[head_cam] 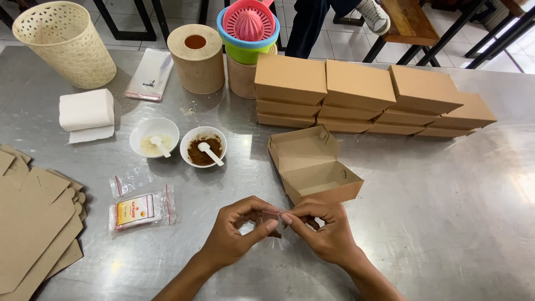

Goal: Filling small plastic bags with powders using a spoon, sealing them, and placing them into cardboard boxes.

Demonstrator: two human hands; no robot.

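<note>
Pouch pinched between both hands at lower centre

Pouch (pixel 272 221), small, clear and plastic, was held at the lower centre of the frame, just above the steel table (pixel 446 223). Its top edge was pinched by the fingertips of the left hand (pixel 234 234) and the right hand (pixel 326 231), both closed on it from opposite sides. What lay inside the pouch could not be made out.

Directly above the hands, an open brown cardboard box (pixel 312 164) was set with its lid tilted back. Behind it, toward the upper right, closed brown boxes (pixel 362 95) were stacked in a stepped row.

To the left of the open box, two white bowls were placed side by side: one with brown powder (pixel 203 146) and a white spoon, one with pale powder (pixel 154 136) and a spoon. Below them, at centre left, a sealed packet with a yellow label (pixel 139 210) was laid flat.

Flat cardboard blanks (pixel 33 223) were piled at the lower left edge. At the upper left, a folded white tissue (pixel 86 111) and a cream perforated basket (pixel 64 42) were seen, with a brown paper roll (pixel 196 58) and a pink and green juicer (pixel 248 28) at upper centre.
</note>
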